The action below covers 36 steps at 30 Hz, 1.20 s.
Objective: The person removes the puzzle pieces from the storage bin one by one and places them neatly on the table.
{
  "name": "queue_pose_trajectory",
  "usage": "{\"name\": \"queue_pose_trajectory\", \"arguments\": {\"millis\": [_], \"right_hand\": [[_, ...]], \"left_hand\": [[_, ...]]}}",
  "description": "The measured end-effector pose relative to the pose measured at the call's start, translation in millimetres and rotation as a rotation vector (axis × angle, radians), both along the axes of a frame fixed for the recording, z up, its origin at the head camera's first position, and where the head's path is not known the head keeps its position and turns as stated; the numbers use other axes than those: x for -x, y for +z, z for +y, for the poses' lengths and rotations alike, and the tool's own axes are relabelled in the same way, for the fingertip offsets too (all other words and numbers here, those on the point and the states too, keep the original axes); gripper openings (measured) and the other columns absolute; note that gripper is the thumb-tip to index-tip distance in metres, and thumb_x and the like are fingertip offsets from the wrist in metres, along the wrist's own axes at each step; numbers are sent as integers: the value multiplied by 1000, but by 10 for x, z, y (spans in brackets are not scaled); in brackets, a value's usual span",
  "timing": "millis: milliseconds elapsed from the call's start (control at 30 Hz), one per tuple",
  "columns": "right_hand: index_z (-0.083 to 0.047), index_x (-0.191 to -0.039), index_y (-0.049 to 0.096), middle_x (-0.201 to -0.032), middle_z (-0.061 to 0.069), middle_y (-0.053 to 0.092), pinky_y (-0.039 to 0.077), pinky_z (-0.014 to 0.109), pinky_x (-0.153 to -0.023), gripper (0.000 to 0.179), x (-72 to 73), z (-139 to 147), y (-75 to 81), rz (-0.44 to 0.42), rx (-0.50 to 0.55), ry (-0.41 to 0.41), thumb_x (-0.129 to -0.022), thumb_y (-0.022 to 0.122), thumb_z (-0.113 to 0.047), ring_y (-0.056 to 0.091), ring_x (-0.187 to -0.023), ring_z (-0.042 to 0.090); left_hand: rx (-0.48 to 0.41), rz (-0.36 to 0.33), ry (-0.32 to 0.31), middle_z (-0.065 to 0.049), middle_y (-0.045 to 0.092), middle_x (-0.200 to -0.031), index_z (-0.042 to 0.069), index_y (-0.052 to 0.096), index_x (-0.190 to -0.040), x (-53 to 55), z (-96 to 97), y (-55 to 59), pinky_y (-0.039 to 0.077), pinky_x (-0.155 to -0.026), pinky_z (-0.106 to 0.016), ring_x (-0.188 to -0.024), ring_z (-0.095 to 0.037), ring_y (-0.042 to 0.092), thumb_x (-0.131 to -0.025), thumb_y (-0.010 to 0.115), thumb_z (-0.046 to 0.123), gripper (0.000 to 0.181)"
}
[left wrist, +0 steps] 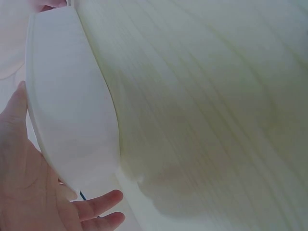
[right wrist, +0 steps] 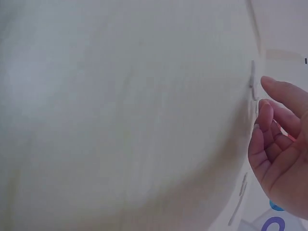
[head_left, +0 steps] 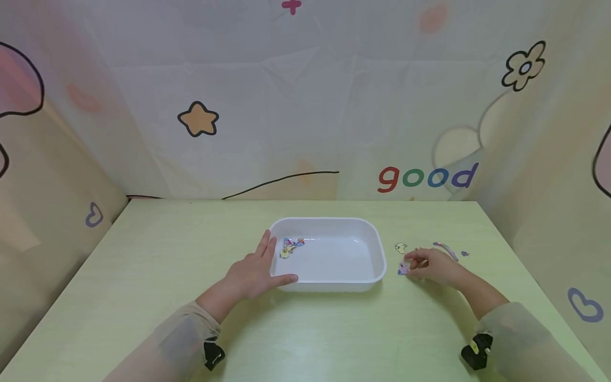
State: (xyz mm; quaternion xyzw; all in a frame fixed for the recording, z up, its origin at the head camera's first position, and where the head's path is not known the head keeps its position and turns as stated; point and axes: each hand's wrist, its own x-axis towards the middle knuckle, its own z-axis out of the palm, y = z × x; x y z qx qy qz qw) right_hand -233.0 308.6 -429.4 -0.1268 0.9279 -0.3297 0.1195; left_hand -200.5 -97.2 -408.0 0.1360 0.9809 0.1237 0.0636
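A white rectangular plastic tray [head_left: 329, 260] stands at the middle of the table. My left hand [head_left: 254, 270] rests on its left end, fingers spread and straight along the side, thumb over the front rim. Colourful flat cutouts [head_left: 291, 248] lie inside at the tray's left. To the right of the tray, my right hand [head_left: 435, 266] is low over the table with its fingers bent. Its fingertips are right at a purple cutout [head_left: 403, 267]; thumb and index finger stand apart in the right wrist view. Just behind that lies a pale cutout [head_left: 400, 248].
A curved, multicoloured strip [head_left: 446, 250] lies beyond the right hand, with a small purple piece [head_left: 465, 253] to its right. The pale wooden table [head_left: 329, 334] meets a printed cloth backdrop [head_left: 296, 122] at the back and sides.
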Motion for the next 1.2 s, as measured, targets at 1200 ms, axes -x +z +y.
{"name": "queue_pose_trajectory", "arguments": {"millis": [1200], "right_hand": [[-9, -105, 60, -84, 5, 56, 44, 35, -69, 36, 268, -1704, 350, 16, 422, 67, -74, 64, -28, 53, -77, 28]], "left_hand": [[-27, -21, 6, -3, -6, -142, 11, 6, -137, -9, 8, 40, 36, -47, -26, -94, -30, 49, -61, 36, 78, 106]]}}
